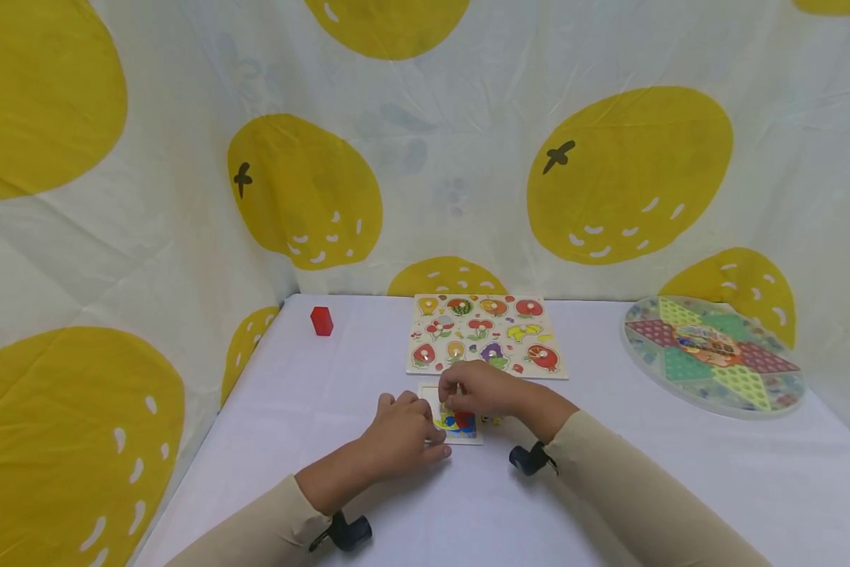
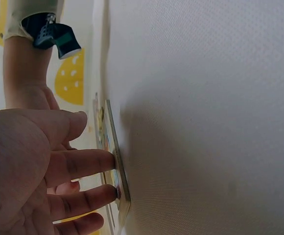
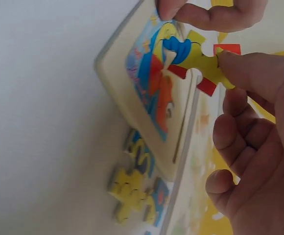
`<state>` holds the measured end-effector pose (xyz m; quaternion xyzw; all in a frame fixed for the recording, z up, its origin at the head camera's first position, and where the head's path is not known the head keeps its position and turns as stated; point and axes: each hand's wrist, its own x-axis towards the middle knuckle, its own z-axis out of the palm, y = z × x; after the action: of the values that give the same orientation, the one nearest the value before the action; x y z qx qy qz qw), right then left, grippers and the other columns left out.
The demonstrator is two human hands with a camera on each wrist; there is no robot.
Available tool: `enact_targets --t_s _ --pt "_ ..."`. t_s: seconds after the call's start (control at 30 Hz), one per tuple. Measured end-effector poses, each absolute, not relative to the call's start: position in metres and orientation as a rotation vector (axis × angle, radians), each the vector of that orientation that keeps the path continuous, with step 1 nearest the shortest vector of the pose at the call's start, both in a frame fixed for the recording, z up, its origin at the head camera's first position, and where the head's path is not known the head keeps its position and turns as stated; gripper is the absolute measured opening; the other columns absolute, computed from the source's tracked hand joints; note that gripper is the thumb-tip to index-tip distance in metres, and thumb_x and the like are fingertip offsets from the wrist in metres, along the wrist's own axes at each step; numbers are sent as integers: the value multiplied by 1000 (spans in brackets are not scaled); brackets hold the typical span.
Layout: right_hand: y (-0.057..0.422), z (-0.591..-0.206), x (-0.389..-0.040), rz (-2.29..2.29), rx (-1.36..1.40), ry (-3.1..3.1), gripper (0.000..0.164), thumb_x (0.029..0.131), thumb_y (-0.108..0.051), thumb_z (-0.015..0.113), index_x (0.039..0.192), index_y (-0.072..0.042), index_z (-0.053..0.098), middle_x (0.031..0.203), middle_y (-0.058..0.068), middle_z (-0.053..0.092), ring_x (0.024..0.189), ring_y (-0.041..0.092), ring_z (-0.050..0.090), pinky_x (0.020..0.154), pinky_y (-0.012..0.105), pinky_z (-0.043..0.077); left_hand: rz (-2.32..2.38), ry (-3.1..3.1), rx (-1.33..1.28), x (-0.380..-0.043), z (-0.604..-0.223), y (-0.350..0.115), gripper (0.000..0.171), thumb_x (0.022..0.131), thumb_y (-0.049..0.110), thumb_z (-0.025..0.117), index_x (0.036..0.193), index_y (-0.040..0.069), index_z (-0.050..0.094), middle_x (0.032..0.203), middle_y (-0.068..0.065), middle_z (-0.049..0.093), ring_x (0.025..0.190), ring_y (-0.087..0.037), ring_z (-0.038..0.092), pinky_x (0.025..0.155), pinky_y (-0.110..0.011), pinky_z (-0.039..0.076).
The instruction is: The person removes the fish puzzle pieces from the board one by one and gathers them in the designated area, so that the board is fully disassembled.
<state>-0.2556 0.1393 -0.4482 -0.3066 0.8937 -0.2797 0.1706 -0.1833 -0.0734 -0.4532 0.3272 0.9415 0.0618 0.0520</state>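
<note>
- Head view: left hand [image 1: 399, 435], fingers loosely spread, touches small puzzle board [image 3: 113, 63]; tabletop [image 1: 368, 354] extends either side.
- Right hand [image 1: 484, 387] pinches yellow puzzle piece [image 3: 203, 62] over that board.
- Round game board [image 1: 711, 356]: lettering too small.

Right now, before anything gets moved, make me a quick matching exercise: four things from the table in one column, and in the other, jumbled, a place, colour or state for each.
Things:
1. Small block
2. Fruit board
3. Round board
4. Yellow-and-red puzzle piece

Matches:
A. Right side of the table, bearing a coloured star
B. Pinched by the right hand
C. Middle of the table, near its back edge
D. Plain red, on the left side

Right pairs: 1-D, 2-C, 3-A, 4-B.
</note>
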Motion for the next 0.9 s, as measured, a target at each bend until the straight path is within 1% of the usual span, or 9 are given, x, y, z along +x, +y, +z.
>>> enact_targets --t_s 0.23,0.43,0.67,0.77,0.9 --pt "144 -436 -255 -749 -865 2490 10 104 -19 73 96 -25 72 91 -12 66 89 12 62 85 32 53 199 2857 985 -183 -452 -73 28 96 55 75 113 36 86 103 7 67 108 -15 51 83 -43 33" --pt "157 -420 -256 -710 -847 2482 11 103 -16 72 94 -22 73 88 -8 66 85 13 60 79 33 51 204 2860 973 -182 -452 -73 27 97 55 74 111 36 87 101 8 64 107 -15 50 84 -43 33" --pt "184 -406 -257 -501 -673 2518 13 100 -17 75 88 -21 71 84 -6 66 79 14 60 72 32 51 220 2863 931 -181 -453 -72 30 94 55 77 115 35 86 101 7 63 109 -15 50 86 -44 35" --pt "194 -405 -256 -446 -590 2512 13 99 -17 77 87 -20 72 85 -4 67 79 16 61 72 33 52 215 2868 917 -181 -454 -71 31 94 55 77 115 35 86 102 7 64 110 -15 50 87 -44 35" --pt "204 -409 -254 -453 -511 2494 11 98 -16 78 88 -19 74 86 -3 69 83 18 62 74 35 52 206 2872 919 -180 -453 -70 30 93 55 78 114 35 86 103 6 65 111 -15 50 87 -45 36"
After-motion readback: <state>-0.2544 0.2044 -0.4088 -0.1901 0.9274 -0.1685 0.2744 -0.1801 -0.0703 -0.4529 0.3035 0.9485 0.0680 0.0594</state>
